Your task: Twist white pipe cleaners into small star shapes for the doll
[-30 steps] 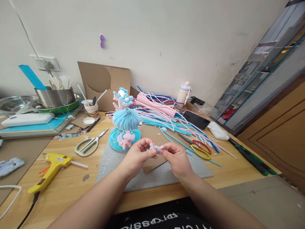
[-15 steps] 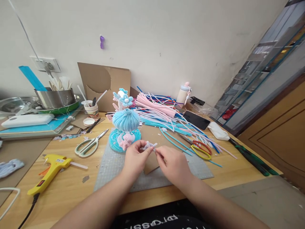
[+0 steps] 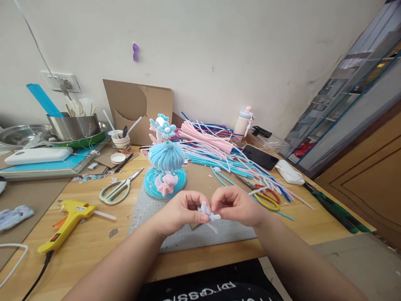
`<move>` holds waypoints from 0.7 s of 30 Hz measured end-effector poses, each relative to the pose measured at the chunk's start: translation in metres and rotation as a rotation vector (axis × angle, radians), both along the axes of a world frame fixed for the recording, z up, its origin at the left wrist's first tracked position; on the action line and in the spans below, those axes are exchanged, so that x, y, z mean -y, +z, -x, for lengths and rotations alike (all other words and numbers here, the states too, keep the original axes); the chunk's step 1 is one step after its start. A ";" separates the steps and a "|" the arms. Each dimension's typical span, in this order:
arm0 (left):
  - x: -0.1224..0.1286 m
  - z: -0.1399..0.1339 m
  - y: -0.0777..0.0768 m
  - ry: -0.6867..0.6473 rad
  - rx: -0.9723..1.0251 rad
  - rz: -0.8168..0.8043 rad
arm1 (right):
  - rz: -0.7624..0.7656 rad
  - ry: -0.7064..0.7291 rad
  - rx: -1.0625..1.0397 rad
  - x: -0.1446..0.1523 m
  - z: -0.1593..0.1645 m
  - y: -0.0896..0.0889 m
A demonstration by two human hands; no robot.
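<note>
Between thumb and fingers, my left hand pinches a small bent piece of pale lavender pipe cleaner. My right hand has its fingertips closed on the right side of the same piece, and a loose end points down below the hands. Just beyond my left hand stands a light blue pipe cleaner ornament with a pleated shell-like body, blue flowers on top and a pink star at its round base. Under my hands lie a piece of cardboard and a grey cutting mat.
Left of the mat are pale green scissors and a yellow glue gun. Behind lies a heap of pipe cleaners. To the right are red-and-yellow scissors, a phone and green-handled pliers.
Both hands have shifted toward me and to the right with the lavender pipe cleaner piece. My right hand has turned, its fingers now curled over the piece. The view has tilted slightly.
</note>
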State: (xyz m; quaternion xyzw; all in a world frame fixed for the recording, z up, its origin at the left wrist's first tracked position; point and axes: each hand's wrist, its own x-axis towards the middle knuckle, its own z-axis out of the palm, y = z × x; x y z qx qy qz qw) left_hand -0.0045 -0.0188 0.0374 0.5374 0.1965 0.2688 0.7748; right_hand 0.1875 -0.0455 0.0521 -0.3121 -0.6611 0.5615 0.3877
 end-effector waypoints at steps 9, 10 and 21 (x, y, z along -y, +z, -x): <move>0.002 -0.013 -0.005 0.296 0.194 0.079 | 0.078 -0.383 -0.316 0.011 0.030 -0.020; 0.002 -0.014 -0.007 0.331 0.191 0.059 | 0.093 -0.430 -0.307 0.011 0.032 -0.021; 0.001 -0.018 -0.010 0.380 0.149 0.064 | 0.270 -0.518 -0.390 0.004 0.031 -0.031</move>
